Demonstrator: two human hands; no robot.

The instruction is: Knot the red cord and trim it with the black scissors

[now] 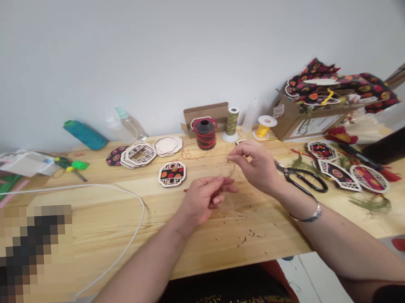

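Over the middle of the wooden table (227, 231), my left hand (205, 197) has its fingers pinched together on a thin thread (228, 170). My right hand (257, 164), a bracelet on its wrist, pinches the same thread a little higher and to the right. The thread is fine and golden, looping between the two hands. A round patterned ornament in a white lattice frame (172, 173) lies just left of my hands. Black scissors (304, 178) rest to the right of my right hand.
At the back stand a red-and-black spool (205, 133), a green spool (232, 123) and a yellow spool (265, 127). Stacked lattice frames (139, 154) lie left; a cardboard box with patterned fabric (309, 114) and finished ornaments (346, 173) lie right. A white cable (123, 192) curves across the left.
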